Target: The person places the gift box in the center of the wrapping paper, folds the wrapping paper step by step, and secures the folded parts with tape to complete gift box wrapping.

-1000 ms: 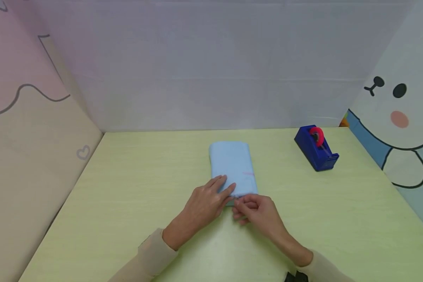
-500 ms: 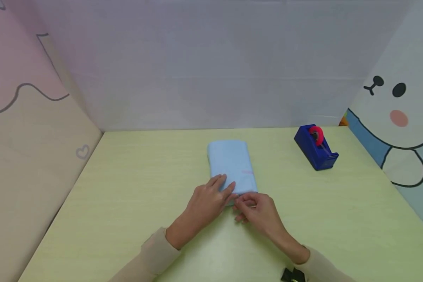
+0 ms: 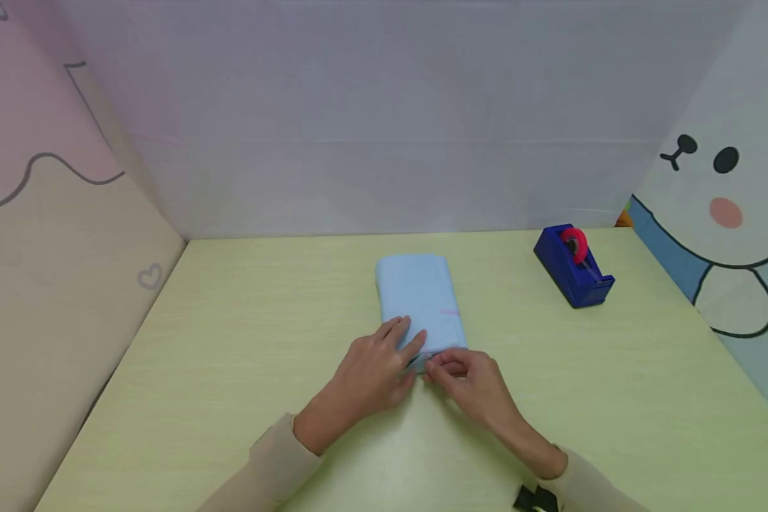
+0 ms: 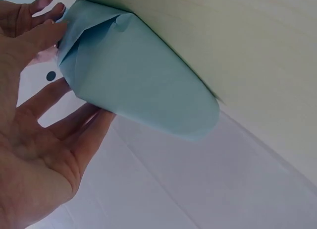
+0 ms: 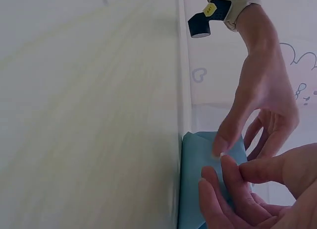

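A flat oblong package (image 3: pixel 419 299) wrapped in light blue paper lies at mid-table. My left hand (image 3: pixel 374 370) rests on its near left part, fingers stretched over the top and thumb down by the near end. In the left wrist view, that end of the package (image 4: pixel 138 75) shows folded flaps with a gap under one fold. At the near right corner my right hand (image 3: pixel 473 387) pinches a small, clear-looking piece of tape between thumb and forefinger, mostly hidden by the fingertips. The right wrist view shows the right hand (image 5: pixel 262 189) close beside the left thumb, over the end face.
A blue tape dispenser (image 3: pixel 572 270) with a red-cored roll stands at the back right of the pale table (image 3: pixel 262 306). Behind rises a plain grey-white backdrop (image 3: pixel 390 121), with printed panels on both sides. A black wrist device (image 3: pixel 536 498) sits by the right sleeve.
My left thumb has drawn down and away from the right fingertips at the package's end. The right hand's lower fingers have tucked in. The package has shifted slightly left in view.
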A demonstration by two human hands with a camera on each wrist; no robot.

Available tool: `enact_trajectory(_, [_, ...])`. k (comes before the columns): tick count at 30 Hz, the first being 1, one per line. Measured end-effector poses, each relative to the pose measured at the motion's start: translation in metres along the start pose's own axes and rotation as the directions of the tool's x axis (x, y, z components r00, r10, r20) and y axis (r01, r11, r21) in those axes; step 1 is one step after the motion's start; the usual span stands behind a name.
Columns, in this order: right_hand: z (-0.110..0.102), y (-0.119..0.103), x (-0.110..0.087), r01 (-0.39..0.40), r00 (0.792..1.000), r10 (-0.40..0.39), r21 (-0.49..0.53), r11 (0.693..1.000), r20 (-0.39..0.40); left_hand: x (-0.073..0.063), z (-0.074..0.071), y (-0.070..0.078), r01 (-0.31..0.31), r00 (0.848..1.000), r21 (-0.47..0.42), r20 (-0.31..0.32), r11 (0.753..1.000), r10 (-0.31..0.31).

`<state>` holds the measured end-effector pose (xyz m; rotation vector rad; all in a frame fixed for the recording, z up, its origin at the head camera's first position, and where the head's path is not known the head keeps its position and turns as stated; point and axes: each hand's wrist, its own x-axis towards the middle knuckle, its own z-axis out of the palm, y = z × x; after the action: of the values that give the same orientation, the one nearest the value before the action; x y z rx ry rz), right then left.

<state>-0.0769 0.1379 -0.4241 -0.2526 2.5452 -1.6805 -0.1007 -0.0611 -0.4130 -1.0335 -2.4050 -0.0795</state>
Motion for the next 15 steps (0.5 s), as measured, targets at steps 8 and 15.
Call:
enact_trajectory(8, [-0.005,-0.008,0.0,-0.015,0.999,0.015,-0.005,1.0,0.043,0.0,0.009,0.001,0.0,0.998,0.048,-0.064,0.999,0.003])
enact_trajectory(15, [-0.009,-0.012,0.0,-0.061,0.996,0.062,-0.011,0.998,0.063,0.001,0.008,0.002,0.016,0.998,0.026,-0.064,1.0,-0.014])
